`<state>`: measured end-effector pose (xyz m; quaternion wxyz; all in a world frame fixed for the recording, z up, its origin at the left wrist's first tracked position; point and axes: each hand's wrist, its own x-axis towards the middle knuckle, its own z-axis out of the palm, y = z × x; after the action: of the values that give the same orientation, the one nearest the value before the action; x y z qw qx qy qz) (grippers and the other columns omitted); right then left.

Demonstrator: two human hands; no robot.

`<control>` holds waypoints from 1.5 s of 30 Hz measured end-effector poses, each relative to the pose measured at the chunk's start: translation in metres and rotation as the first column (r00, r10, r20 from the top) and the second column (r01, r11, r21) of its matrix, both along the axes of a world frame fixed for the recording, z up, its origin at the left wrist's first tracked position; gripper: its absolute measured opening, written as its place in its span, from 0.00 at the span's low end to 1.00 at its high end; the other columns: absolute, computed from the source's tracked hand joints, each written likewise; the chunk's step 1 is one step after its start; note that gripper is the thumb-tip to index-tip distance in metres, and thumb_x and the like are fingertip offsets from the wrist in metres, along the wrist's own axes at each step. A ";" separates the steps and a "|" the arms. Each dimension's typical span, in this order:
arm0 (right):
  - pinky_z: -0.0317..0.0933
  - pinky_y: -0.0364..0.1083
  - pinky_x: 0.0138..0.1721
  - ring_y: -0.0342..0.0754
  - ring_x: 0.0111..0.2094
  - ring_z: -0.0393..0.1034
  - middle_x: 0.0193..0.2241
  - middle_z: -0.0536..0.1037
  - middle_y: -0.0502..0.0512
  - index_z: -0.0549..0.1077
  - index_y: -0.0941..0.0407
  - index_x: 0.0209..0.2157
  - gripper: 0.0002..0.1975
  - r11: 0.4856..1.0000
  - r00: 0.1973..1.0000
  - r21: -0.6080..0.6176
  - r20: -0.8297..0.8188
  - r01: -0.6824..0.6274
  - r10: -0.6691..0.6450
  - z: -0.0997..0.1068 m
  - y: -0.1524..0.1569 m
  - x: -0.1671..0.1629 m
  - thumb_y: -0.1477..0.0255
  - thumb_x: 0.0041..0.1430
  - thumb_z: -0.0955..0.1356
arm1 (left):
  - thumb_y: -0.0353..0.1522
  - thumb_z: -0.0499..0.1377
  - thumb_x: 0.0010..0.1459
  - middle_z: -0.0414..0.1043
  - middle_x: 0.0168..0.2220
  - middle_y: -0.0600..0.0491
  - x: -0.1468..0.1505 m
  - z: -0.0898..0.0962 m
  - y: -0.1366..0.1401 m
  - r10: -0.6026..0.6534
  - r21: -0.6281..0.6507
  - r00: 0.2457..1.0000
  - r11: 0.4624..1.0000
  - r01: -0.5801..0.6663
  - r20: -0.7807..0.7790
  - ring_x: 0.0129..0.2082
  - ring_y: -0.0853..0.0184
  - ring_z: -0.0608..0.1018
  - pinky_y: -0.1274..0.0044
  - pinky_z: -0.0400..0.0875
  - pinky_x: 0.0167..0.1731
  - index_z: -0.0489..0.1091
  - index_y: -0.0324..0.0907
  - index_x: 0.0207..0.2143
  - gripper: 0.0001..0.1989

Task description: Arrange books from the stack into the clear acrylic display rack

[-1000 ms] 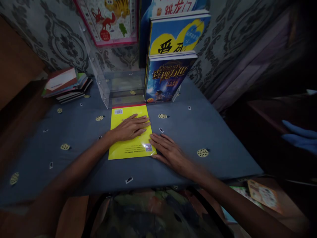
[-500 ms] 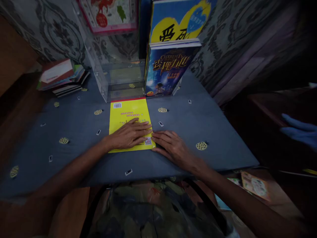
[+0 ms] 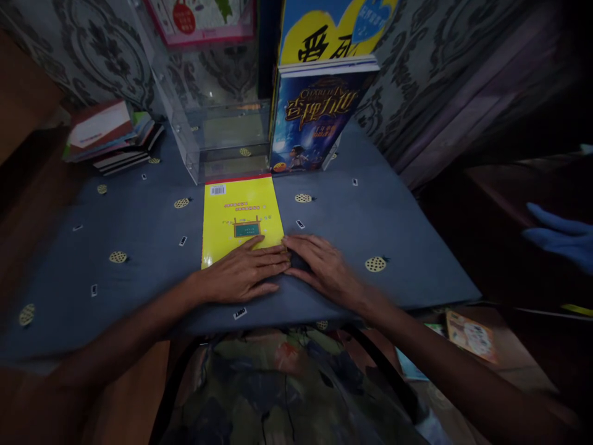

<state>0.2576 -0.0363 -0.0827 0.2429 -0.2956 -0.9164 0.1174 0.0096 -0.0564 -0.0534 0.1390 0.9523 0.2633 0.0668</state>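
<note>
A yellow book [image 3: 222, 225] lies flat on the cloth-covered table, its barcode side up and a red strip along its far edge. My left hand [image 3: 248, 270] rests across its near part, fingers stretched out, covering the near right corner. At the book's right edge is my right hand [image 3: 319, 262], with its fingers extended and the thumb apart from them. The fingertips of both hands meet near that corner. Just beyond the book stands a clear display rack [image 3: 185, 148] holding several upright books, among them a dark blue book [image 3: 319, 117].
A stack of books [image 3: 113, 136] sits at the table's far left. The blue tablecloth [image 3: 338, 228] has a pineapple print. Past the right edge, more books [image 3: 470, 337] lie lower down. A blue glove-like thing [image 3: 560, 235] shows at far right.
My left hand has slid toward me over the yellow book, uncovering a green board picture on it. My right hand has shifted slightly along the edge. The view has tilted a little.
</note>
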 end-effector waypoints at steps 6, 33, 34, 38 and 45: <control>0.71 0.59 0.53 0.57 0.55 0.72 0.53 0.78 0.64 0.65 0.55 0.62 0.21 0.999 0.999 -0.019 -0.023 -0.045 0.045 -0.003 0.002 0.001 0.66 0.70 0.64 | 0.44 0.46 0.73 0.64 0.66 0.47 0.003 -0.005 -0.009 0.052 0.056 0.998 0.997 -0.049 -0.040 0.70 0.63 0.59 0.61 0.46 0.70 0.60 0.41 0.66 0.26; 0.73 0.60 0.52 0.57 0.56 0.73 0.53 0.80 0.61 0.77 0.56 0.54 0.15 0.992 0.994 0.066 -0.024 -0.103 0.105 -0.004 0.004 0.000 0.70 0.70 0.66 | 0.36 0.43 0.75 0.69 0.63 0.46 -0.038 -0.015 -0.104 0.534 0.287 0.846 0.809 -0.513 0.008 0.65 0.65 0.69 0.66 0.59 0.66 0.63 0.38 0.63 0.22; 0.72 0.61 0.53 0.57 0.56 0.73 0.53 0.80 0.61 0.76 0.55 0.54 0.15 0.993 0.994 0.060 -0.024 -0.102 0.104 -0.004 0.004 0.000 0.70 0.70 0.66 | 0.36 0.43 0.75 0.69 0.63 0.46 -0.041 -0.014 -0.107 0.553 0.284 0.833 0.798 -0.531 0.004 0.64 0.65 0.70 0.65 0.61 0.65 0.63 0.38 0.63 0.22; 0.72 0.62 0.52 0.58 0.56 0.74 0.53 0.79 0.61 0.75 0.54 0.55 0.16 0.994 0.994 0.048 -0.033 -0.102 0.104 -0.005 0.004 0.000 0.70 0.70 0.65 | 0.33 0.45 0.73 0.69 0.62 0.44 -0.049 -0.012 -0.116 0.610 0.302 0.792 0.750 -0.589 0.029 0.62 0.62 0.72 0.64 0.65 0.63 0.63 0.39 0.63 0.21; 0.69 0.63 0.54 0.58 0.52 0.76 0.47 0.83 0.58 0.78 0.52 0.50 0.12 0.988 0.991 0.092 -0.032 -0.126 0.129 0.007 0.006 -0.007 0.68 0.68 0.67 | 0.32 0.48 0.72 0.73 0.59 0.43 -0.050 -0.018 -0.117 0.644 0.340 0.762 0.703 -0.624 0.067 0.57 0.57 0.75 0.62 0.69 0.57 0.67 0.38 0.60 0.19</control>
<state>0.2511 -0.0304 -0.0754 0.2652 -0.2229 -0.9331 0.0970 -0.0408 -0.1731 -0.0713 -0.0677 0.8140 0.5625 0.1282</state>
